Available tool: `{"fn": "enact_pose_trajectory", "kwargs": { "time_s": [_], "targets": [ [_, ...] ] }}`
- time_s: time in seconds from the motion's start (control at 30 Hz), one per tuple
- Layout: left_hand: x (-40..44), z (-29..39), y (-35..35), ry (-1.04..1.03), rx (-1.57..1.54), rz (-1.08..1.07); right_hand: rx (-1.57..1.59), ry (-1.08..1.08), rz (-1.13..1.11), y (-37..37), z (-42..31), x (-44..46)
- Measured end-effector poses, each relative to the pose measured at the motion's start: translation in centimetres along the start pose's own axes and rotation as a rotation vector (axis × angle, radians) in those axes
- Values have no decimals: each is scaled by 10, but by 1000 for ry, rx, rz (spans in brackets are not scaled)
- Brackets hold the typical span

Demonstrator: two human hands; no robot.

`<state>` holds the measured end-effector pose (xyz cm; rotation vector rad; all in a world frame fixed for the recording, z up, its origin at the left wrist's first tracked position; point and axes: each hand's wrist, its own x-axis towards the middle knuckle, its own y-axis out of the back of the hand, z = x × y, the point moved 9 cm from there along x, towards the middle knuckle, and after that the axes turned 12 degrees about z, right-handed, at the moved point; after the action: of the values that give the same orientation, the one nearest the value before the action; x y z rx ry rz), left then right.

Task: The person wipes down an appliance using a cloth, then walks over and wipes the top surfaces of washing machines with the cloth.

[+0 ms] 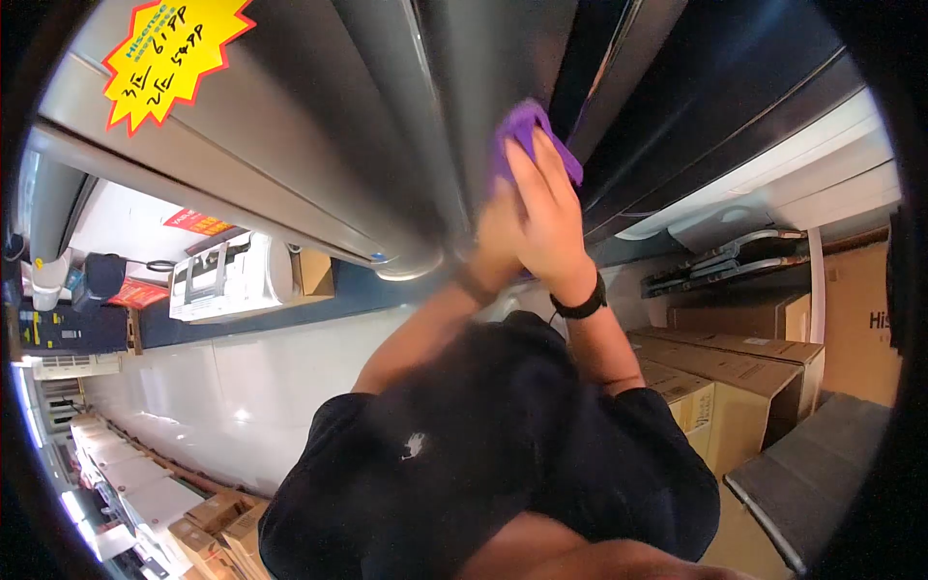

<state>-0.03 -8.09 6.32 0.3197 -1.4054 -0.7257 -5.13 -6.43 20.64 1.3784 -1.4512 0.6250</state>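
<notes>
My right hand (549, 215), with a dark band on its wrist, presses a purple cloth (528, 124) against the dark side of a tall, smooth appliance panel (512, 48). Its fingers lie over the cloth and grip it. Close beside it on the left, my left hand (497, 234) is smeared by motion, and its fingers are partly hidden behind the right one. Whether it also holds the cloth I cannot tell. A rounded grey appliance column (290, 164) stands to the left of both hands.
A yellow starburst sign (172, 58) with handwriting is fixed to the grey column. To the left, a white packaged box (232, 277) lies on a dark blue ledge. Cardboard boxes (725, 358) are stacked at right, near a dark grey padded panel (817, 474). Glossy pale floor (251, 387) extends left.
</notes>
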Motion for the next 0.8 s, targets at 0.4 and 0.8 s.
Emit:
{"fn": "enact_pose_trajectory", "kwargs": {
  "time_s": [0.4,0.8],
  "targets": [
    [3,-23,27,78,-25,74,-427,-92,-164,-42,20,-17],
    [29,-60,55,624,-188,115,-131,-303,262,39,52,-32]
  ]
}}
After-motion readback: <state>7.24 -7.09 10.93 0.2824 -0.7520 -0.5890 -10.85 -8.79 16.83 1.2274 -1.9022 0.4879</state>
